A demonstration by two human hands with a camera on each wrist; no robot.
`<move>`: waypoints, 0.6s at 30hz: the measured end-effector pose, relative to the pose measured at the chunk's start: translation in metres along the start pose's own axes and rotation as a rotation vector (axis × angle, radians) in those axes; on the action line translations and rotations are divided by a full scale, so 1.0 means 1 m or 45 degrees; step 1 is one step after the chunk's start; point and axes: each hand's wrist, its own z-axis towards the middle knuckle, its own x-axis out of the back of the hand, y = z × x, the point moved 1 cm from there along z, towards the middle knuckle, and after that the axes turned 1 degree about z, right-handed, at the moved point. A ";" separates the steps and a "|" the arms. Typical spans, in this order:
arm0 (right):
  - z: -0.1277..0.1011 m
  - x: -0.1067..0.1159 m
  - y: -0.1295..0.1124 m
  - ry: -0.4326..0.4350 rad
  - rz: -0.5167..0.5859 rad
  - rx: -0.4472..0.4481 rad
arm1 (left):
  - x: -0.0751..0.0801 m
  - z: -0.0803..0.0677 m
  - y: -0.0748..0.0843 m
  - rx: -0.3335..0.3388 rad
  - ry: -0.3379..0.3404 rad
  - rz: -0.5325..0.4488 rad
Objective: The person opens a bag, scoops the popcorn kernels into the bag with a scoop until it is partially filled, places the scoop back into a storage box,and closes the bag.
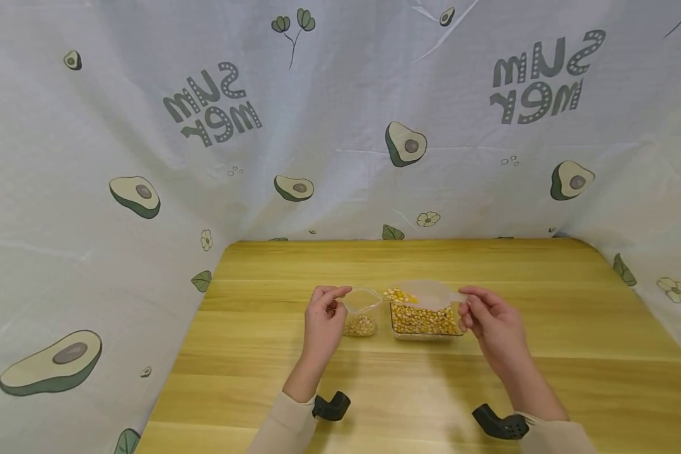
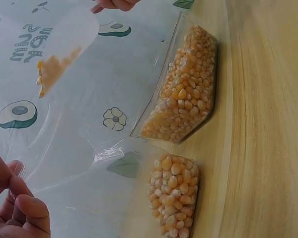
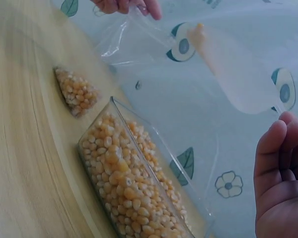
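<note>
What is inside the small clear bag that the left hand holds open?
The bag holds yellow corn kernels piled at its bottom; the upper part looks empty. The left hand pinches its rim. Nothing hides the contents.

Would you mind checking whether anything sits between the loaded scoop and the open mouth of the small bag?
Nothing visible does. The scoop, held by the right hand above the corn container, has open air between its tip and the bag, whose mouth the left hand pinches open.

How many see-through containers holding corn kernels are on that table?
2: a small plastic bag, held open by the left hand, and a clear rectangular box right of it. A scoop hovers above.
</note>
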 end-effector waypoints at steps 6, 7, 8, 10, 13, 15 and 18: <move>0.007 -0.013 0.002 -0.013 -0.083 -0.005 | -0.001 0.000 0.000 -0.003 0.005 -0.013; 0.008 -0.015 0.003 -0.015 -0.097 -0.007 | -0.001 0.000 0.000 -0.002 0.004 -0.013; 0.009 -0.017 0.003 -0.016 -0.107 -0.009 | -0.001 0.000 0.000 0.000 0.004 -0.017; 0.012 -0.020 0.004 -0.022 -0.135 -0.017 | -0.001 0.000 0.000 0.002 0.003 -0.014; 0.016 -0.026 0.005 -0.028 -0.194 -0.030 | -0.001 0.000 0.000 0.002 0.003 -0.021; 0.018 -0.031 0.006 -0.030 -0.240 -0.037 | -0.001 0.000 0.000 0.001 0.003 -0.021; 0.020 -0.038 0.005 -0.030 -0.287 -0.043 | 0.000 0.000 0.000 -0.006 0.001 -0.032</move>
